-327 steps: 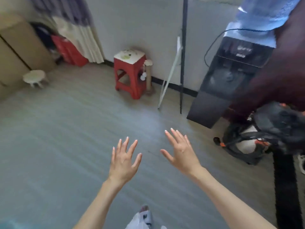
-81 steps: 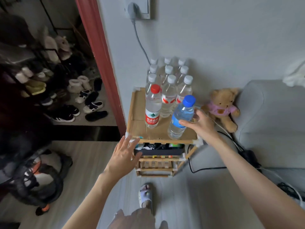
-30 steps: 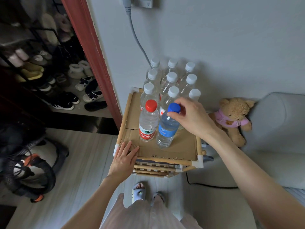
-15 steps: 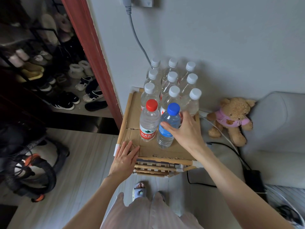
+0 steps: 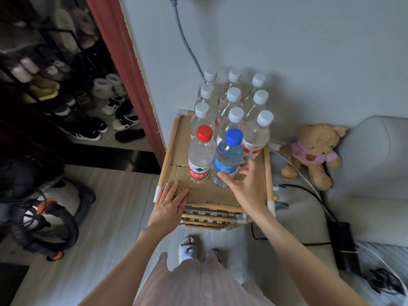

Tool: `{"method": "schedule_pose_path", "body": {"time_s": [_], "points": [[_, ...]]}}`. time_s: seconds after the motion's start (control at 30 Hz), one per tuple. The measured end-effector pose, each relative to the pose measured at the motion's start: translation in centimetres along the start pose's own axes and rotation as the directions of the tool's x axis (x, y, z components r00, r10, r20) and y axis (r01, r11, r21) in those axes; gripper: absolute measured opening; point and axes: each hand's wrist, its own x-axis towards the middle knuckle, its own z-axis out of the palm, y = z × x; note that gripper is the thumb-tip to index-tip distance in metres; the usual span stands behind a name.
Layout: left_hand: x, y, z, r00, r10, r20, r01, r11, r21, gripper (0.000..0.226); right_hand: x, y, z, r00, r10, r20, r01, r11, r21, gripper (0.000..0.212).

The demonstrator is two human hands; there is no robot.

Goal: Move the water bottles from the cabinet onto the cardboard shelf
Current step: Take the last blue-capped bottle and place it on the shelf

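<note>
With the blue-cap bottle (image 5: 227, 159) standing upright on the shelf (image 5: 223, 196), I'm at the tail of the set-down step. My right hand (image 5: 245, 184) sits at the bottle's four o'clock, fingers (image 5: 247, 165) spread and relaxed, thumb close to the label; whether it touches the plastic I can't tell. My left hand (image 5: 169, 205) lies flat on the shelf's front corner, at seven o'clock from the bottles, fingers straight and pressing down, I'd say to steady the frame. The red-cap bottle (image 5: 202, 154) stands just beside the blue one, at its nine o'clock. The white-cap bottles (image 5: 234, 107) are packed in rows at twelve o'clock, against the wall. The cabinet isn't in view, so I can't say how many remain. Next, I reckon: draw the right hand clear without nudging the bottle, let go of the corner, and turn away for another one.
</note>
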Motion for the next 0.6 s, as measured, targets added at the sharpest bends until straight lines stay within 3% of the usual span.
{"method": "schedule_pose_path", "body": {"time_s": [0.17,0.27,0.37,0.5,0.6], "points": [[0.0,0.0,0.0,1.0,-0.002,0.012,0.002,1.0,-0.005,0.072,0.8,0.7,1.8,0.999,0.032,-0.011,-0.032,0.999,-0.004,0.059],[0.1,-0.1,0.1,1.0,-0.005,0.003,0.005,1.0,-0.007,0.071,1.2,1.5,0.7,0.991,0.01,0.136,-0.014,0.999,0.029,0.05],[0.0,0.0,0.1,1.0,-0.003,0.006,0.003,1.0,0.0,0.072,1.5,2.8,-0.4,0.968,-0.037,0.247,-0.001,0.989,0.15,0.055],[0.0,0.2,0.0,1.0,-0.01,0.014,0.01,1.0,-0.004,0.074,1.1,3.1,-0.4,0.974,-0.037,0.225,-0.007,0.982,0.19,0.052],[0.0,0.1,0.0,1.0,-0.011,0.022,0.011,1.0,0.007,0.074,1.2,3.1,0.7,0.99,0.033,0.139,-0.032,0.999,-0.009,0.077]]}}
